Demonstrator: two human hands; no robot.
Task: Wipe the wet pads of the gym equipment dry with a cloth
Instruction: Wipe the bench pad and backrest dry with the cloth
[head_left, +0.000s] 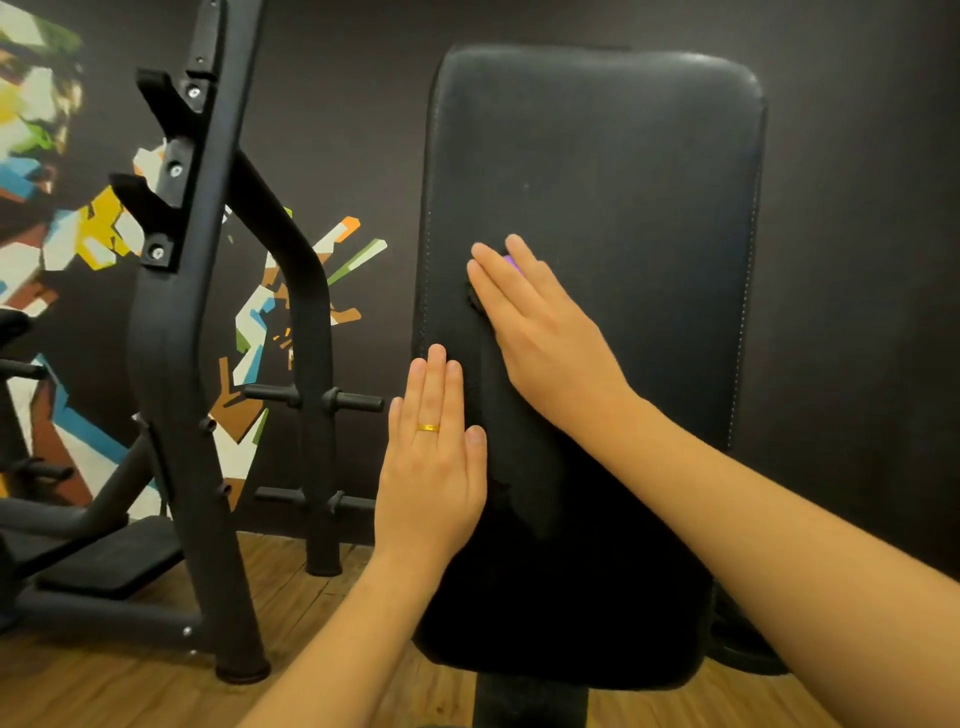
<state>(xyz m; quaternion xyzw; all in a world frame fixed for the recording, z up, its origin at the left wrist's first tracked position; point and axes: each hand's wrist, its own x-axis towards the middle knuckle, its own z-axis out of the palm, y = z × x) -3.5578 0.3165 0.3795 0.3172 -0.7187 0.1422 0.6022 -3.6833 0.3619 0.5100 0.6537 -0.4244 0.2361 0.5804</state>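
A tall black back pad (623, 182) of a gym bench stands upright in front of me. A dark cloth (519, 457) with a small purple tag hangs down the pad's lower left part. My right hand (540, 322) lies flat on the cloth's upper end, fingers straight, pressing it against the pad. My left hand (431, 462), wearing a gold ring, rests flat with straight fingers against the pad's left edge, just left of the cloth. Most of the cloth blends into the dark pad.
A black steel rack (192, 332) with bar hooks and weight pegs stands to the left. Behind it is a dark wall with a colourful mural (47, 218). The floor (130, 686) is wood, and the bench post (530, 701) rises from it.
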